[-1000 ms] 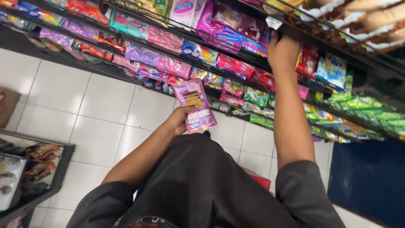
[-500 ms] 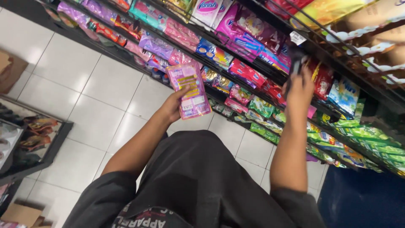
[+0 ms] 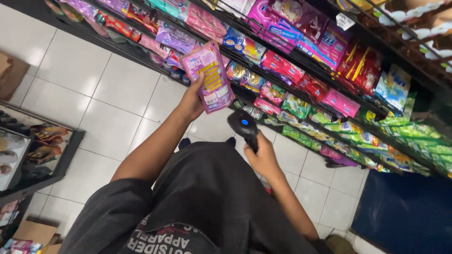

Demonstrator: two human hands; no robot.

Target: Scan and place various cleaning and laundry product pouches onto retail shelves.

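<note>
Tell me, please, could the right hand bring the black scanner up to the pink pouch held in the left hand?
Probably yes. The right hand grips the scanner just below the pink pouch held up by the left hand, with nothing between them.

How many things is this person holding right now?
2. A pink pouch is in the left hand, raised before the shelves. A black handheld scanner is in the right hand, just below the pouch.
</note>
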